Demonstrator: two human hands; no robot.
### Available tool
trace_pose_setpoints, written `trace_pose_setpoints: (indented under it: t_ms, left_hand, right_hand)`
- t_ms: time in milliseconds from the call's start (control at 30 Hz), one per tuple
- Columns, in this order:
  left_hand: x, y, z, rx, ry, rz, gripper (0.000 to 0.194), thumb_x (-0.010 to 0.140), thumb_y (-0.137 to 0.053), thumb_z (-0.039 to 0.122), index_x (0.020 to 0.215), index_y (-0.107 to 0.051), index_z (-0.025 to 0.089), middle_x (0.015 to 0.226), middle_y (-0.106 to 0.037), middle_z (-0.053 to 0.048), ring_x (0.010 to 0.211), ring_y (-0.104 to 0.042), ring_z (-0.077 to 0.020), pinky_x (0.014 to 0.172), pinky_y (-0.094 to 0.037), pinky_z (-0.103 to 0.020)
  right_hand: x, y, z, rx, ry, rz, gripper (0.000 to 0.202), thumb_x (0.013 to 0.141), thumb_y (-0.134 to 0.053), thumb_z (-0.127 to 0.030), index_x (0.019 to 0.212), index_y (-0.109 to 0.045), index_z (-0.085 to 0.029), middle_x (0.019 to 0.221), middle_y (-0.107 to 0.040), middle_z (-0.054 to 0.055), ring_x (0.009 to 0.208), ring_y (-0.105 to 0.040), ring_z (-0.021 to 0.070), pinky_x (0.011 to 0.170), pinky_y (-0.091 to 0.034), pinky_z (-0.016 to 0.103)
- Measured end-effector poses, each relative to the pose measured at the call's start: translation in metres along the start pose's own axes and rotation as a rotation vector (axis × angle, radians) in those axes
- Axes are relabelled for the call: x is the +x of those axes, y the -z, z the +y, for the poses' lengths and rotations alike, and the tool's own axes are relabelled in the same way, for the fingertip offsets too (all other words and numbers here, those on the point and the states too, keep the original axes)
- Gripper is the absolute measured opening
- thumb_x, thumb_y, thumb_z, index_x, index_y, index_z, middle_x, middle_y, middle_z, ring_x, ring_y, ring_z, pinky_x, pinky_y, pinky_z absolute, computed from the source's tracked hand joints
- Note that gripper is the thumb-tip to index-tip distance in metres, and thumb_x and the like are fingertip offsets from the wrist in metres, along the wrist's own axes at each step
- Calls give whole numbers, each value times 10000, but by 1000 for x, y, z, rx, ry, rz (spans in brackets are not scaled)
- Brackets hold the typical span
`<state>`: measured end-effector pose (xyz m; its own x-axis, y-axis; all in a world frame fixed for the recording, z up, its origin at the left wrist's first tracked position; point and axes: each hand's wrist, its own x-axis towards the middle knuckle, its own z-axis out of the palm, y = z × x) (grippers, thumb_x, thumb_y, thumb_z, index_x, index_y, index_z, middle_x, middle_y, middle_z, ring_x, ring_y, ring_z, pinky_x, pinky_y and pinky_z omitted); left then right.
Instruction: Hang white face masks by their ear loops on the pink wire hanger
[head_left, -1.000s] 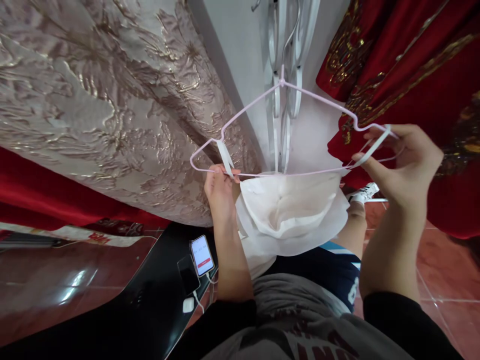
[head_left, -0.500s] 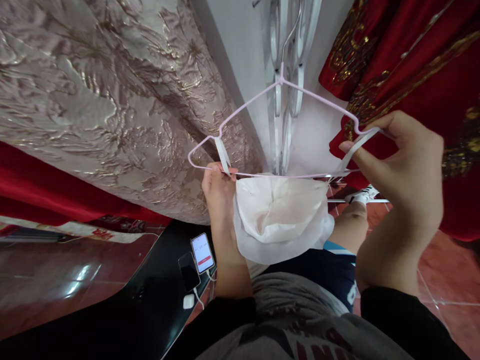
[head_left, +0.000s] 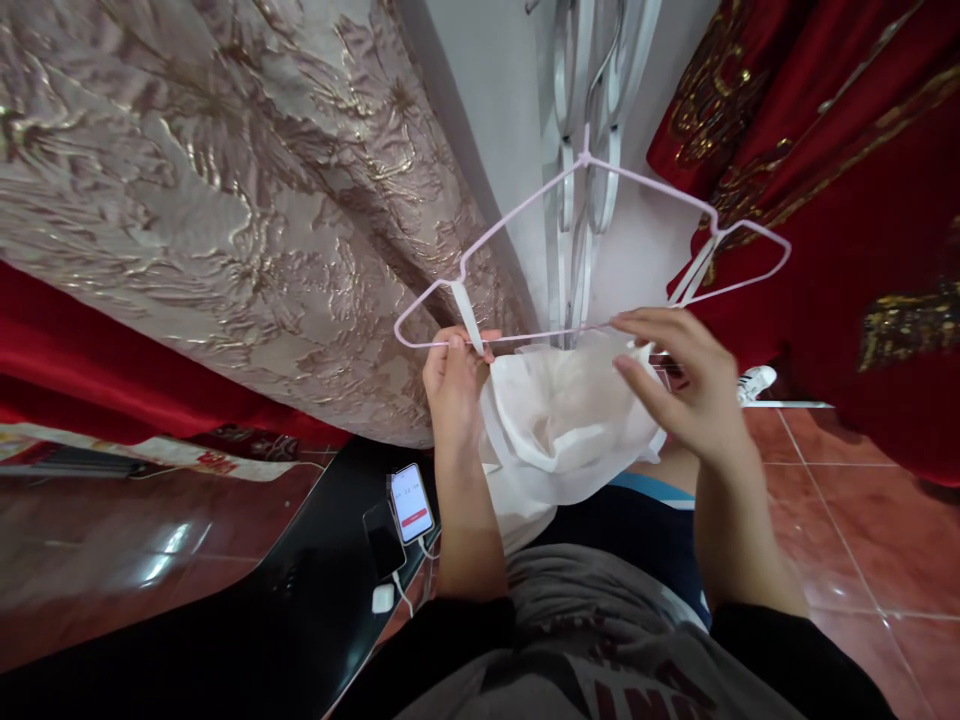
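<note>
The left hand [head_left: 454, 385] pinches the bottom bar of a pink hanger [head_left: 584, 160] beside the left strap [head_left: 468, 318] of a white garment [head_left: 555, 415]; the right hand [head_left: 690, 385], apart from the left, has thumb and fingers spread at the garment's upper edge, its fingertips by the same bar; the garment hangs below the hanger in front of the person's lap, the right strap [head_left: 696, 270] looped at the hanger's notch; two phones [head_left: 412, 500] lie on a black surface [head_left: 225, 620] near the left forearm, beside a small white case [head_left: 382, 598].
</note>
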<state>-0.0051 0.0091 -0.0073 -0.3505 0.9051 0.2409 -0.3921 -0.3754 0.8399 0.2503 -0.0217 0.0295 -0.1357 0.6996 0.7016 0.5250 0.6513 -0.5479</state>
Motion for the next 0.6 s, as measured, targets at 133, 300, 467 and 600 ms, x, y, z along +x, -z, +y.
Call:
trace_pose_setpoints:
  t_ms: [133, 300, 467, 600]
  left_hand:
    - [-2, -1, 0, 54, 19, 16, 342, 1007, -826, 522, 906, -687, 226, 973, -843, -65, 737, -701, -160, 819, -584, -316]
    - [-2, 1, -4, 48, 25, 13, 339, 998, -834, 525, 929, -682, 230, 987, -839, -58, 751, -714, -160, 827, -586, -315]
    - [-2, 3, -6, 68, 27, 6, 314, 972, -853, 512, 933, -713, 233, 1014, -857, -68, 755, -723, -160, 835, -595, -310]
    - [-4, 4, 0, 44, 85, -23, 281, 898, -930, 441, 1025, -772, 246, 1136, -870, -85, 865, -767, -168, 911, -609, -309]
  right_hand:
    - [-16, -14, 9, 24, -270, -329, 757, 1006, -741, -360, 1703, -445, -373, 1051, -723, 30, 753, -637, 186, 727, -620, 402]
    - [-12, -22, 7, 37, -364, -262, 589, 1008, -703, -329, 1558, -493, -341, 738, -580, -69, 606, -565, 166, 616, -479, 335]
    - [4, -27, 9, 17, -384, -213, 350, 995, -674, -315, 1328, -567, -319, 654, -523, -94, 558, -530, 148, 618, -410, 307]
    - [15, -36, 20, 2, -394, -175, 255, 982, -651, -298, 1220, -561, -307, 623, -487, -104, 544, -472, 138, 633, -381, 299]
